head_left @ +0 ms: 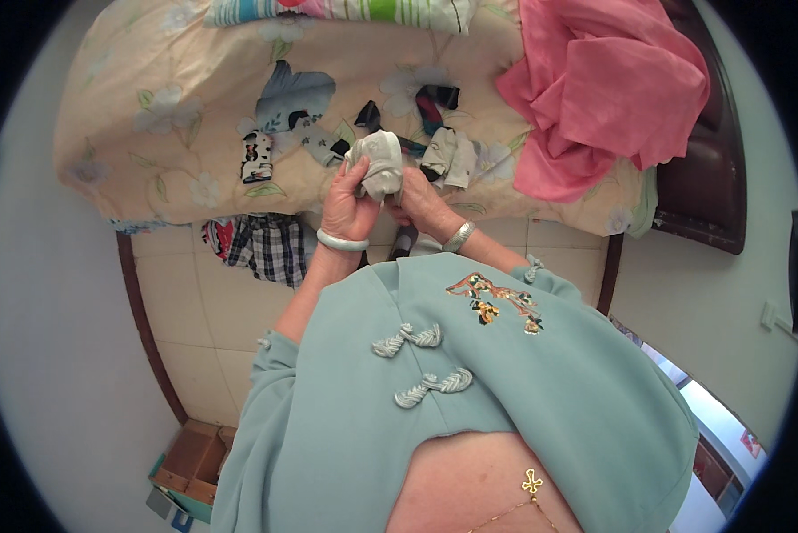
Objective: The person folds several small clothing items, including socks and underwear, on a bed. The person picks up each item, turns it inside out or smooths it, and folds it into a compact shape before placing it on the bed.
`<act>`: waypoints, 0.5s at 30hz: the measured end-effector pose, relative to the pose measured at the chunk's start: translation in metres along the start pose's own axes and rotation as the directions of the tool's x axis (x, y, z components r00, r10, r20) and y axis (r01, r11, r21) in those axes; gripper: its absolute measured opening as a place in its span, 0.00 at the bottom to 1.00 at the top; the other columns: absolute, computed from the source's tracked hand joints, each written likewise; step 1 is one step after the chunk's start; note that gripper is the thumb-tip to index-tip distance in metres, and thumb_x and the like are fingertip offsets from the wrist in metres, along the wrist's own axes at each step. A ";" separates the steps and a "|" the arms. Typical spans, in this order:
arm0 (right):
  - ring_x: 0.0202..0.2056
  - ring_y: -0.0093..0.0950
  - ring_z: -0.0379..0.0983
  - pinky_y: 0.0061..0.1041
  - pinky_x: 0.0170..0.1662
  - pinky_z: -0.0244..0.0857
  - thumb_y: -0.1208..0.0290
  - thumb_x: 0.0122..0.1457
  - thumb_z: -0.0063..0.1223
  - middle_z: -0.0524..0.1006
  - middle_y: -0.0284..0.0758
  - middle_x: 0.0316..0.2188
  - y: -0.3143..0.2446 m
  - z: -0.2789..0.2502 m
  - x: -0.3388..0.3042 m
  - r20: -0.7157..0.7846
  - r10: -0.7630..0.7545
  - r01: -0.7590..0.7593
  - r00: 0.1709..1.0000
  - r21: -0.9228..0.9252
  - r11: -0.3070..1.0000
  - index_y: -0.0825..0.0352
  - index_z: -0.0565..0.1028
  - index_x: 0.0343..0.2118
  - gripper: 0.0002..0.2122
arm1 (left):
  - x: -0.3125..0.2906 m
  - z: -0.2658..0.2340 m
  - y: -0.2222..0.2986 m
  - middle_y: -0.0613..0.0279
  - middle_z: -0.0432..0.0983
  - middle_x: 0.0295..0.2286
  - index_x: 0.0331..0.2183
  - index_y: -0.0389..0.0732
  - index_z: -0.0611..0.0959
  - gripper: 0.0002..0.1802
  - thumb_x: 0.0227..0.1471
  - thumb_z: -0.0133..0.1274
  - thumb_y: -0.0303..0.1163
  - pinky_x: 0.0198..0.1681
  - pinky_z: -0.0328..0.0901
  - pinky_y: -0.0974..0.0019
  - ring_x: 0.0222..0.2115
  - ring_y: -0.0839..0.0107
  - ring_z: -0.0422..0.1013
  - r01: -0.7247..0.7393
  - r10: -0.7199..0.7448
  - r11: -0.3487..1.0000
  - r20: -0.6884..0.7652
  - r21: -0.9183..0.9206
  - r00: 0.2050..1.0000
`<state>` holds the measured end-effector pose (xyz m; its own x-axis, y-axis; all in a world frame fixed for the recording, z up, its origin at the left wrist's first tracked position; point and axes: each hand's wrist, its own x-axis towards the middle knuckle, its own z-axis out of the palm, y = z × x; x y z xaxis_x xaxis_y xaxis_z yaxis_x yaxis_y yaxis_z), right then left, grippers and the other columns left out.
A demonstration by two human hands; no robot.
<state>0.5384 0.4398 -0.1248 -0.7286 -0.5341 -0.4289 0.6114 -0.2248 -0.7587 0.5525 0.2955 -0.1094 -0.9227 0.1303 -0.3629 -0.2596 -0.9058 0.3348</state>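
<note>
Over the near edge of the bed, both my hands grip a pale grey sock [381, 164], bunched with its whitish cuff uppermost. My left hand [353, 200] is closed on its left side, thumb along the front. On the other side, my right hand [419, 200] holds its lower right part, the fingers partly hidden. Several socks lie just beyond on the sheet: a black-and-white patterned one [257, 158], a grey one with dark ends [319, 142], a dark one with a red part [429, 108], and a light grey pair [450, 158].
A flowered peach sheet [186, 169] covers the bed. Blue-grey folded cloth [294, 96] lies behind the socks, pink cloth [603, 89] at right by a dark headboard [703, 178]. A checked garment [275, 249] lies below the bed edge; a wooden drawer unit [190, 462] stands lower left.
</note>
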 end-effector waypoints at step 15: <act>0.33 0.23 0.72 0.22 0.37 0.68 0.68 0.48 0.63 0.73 0.33 0.38 -0.018 0.010 0.013 -0.079 -0.530 0.349 0.844 -0.669 0.656 0.70 0.75 0.33 0.13 | 0.016 -0.016 0.004 0.58 0.73 0.42 0.44 0.35 0.71 0.11 0.62 0.44 0.29 0.49 0.66 0.65 0.43 0.69 0.70 -0.194 0.210 0.974 -0.143 0.118 0.967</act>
<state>0.5208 0.4293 -0.1115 -0.9637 -0.2668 0.0015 -0.0600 0.2112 -0.9756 0.5408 0.2872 -0.1278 -0.9061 -0.1219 -0.4051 -0.1074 -0.8599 0.4991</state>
